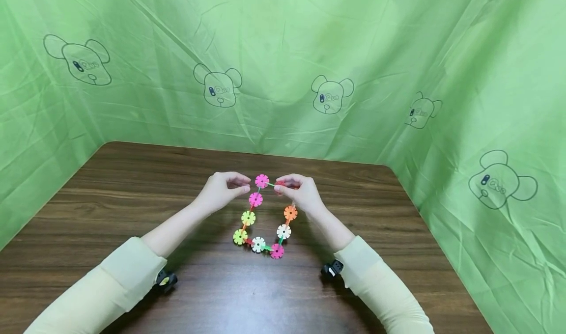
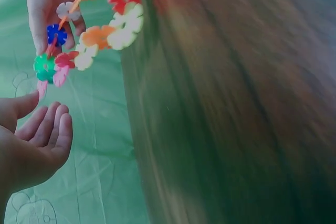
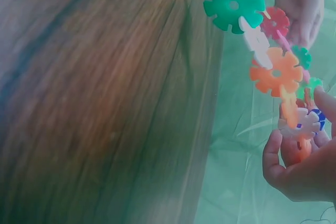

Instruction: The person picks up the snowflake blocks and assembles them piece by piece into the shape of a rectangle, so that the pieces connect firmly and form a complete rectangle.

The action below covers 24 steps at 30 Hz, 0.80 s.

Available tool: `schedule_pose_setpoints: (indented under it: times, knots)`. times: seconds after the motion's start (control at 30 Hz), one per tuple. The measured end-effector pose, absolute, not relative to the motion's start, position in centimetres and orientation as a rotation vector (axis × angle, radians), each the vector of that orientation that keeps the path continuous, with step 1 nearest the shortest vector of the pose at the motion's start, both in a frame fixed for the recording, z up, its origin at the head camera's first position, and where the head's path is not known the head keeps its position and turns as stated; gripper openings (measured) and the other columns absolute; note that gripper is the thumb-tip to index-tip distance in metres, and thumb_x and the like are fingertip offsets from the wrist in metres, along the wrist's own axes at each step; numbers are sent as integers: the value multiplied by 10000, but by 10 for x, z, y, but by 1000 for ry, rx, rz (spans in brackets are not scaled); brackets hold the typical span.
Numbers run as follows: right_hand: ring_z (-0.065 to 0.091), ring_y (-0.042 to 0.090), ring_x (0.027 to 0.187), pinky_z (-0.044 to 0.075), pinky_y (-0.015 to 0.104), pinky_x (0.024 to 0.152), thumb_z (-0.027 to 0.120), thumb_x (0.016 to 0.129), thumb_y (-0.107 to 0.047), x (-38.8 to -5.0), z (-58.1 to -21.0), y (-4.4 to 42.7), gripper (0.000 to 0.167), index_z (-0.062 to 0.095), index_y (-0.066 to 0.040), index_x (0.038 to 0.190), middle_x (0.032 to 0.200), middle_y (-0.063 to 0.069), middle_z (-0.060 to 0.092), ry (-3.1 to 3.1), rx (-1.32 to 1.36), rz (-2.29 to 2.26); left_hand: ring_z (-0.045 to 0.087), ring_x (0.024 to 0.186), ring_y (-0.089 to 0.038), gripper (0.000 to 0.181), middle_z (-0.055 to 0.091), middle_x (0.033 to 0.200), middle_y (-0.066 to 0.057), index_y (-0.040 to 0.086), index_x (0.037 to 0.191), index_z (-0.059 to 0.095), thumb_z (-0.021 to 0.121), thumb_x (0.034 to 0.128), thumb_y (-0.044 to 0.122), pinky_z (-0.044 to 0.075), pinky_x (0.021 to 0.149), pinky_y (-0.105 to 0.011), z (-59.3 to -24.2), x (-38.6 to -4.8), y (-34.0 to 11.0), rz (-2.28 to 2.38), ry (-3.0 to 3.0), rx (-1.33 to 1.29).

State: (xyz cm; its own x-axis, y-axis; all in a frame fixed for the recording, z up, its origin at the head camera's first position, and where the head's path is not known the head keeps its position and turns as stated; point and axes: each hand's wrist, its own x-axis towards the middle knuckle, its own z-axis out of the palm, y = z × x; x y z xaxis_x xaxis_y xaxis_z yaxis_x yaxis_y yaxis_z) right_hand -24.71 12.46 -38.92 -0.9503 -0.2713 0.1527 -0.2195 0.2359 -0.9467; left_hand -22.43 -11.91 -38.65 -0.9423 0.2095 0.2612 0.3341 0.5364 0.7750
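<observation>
A loop of notched plastic snowflake discs [image 1: 255,199], linked edge to edge, hangs over the table. Pink, yellow, white, orange and red pieces show in the head view; the wrist views show green and blue ones too. My right hand [image 1: 302,192] pinches the loop at its upper right, partly hiding the discs there. In the right wrist view, a whitish disc [image 3: 299,125] lies between that hand's fingers and thumb. My left hand [image 1: 223,191] is just left of the top pink disc [image 1: 262,180], thumb and fingers apart. Whether its thumb touches the loop, I cannot tell.
Beneath both arms spreads a dark brown wooden table [image 1: 212,294]. A green cloth [image 1: 274,39] with bear-head outlines rises behind it and along the sides. Small black devices [image 1: 166,280] sit at both sleeve cuffs.
</observation>
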Motion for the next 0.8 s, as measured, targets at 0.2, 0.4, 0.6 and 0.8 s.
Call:
schedule_pose_setpoints:
  times: [0.2, 0.4, 0.6, 0.8]
  knots:
    - [676, 403, 849, 528, 220, 604, 754, 812, -165, -250, -394, 133, 321, 675, 14, 1067, 859, 98, 725, 2385, -413, -1983, 661, 891, -151, 252, 717, 953, 7, 130, 1049, 700, 731, 830, 249, 514, 834, -379, -397, -214, -133, -1350, -2730, -485]
    - [691, 328, 832, 559, 259, 675, 753, 812, -165, -251, -395, 135, 331, 665, 24, 1070, 863, 73, 726, 2364, -368, -2093, 653, 832, -137, 186, 716, 896, -3, 90, 1001, 713, 729, 823, 142, 523, 772, -320, -408, -205, -138, -1390, -2810, -554]
    - [683, 353, 819, 571, 320, 726, 749, 808, -112, -253, -393, 134, 262, 677, 7, 1030, 844, 90, 722, 2325, -373, -2212, 654, 723, -165, 136, 699, 808, -21, 71, 927, 714, 725, 795, 44, 535, 638, -249, -413, -204, -136, -1443, -2833, -556]
    - [701, 288, 806, 565, 277, 708, 725, 820, -57, -246, -383, 135, 307, 631, 101, 1066, 887, 183, 710, 2341, -415, -2172, 662, 708, -250, 139, 691, 804, -49, 51, 924, 709, 700, 795, 0, 538, 594, -245, -414, -206, -137, -1484, -2815, -520]
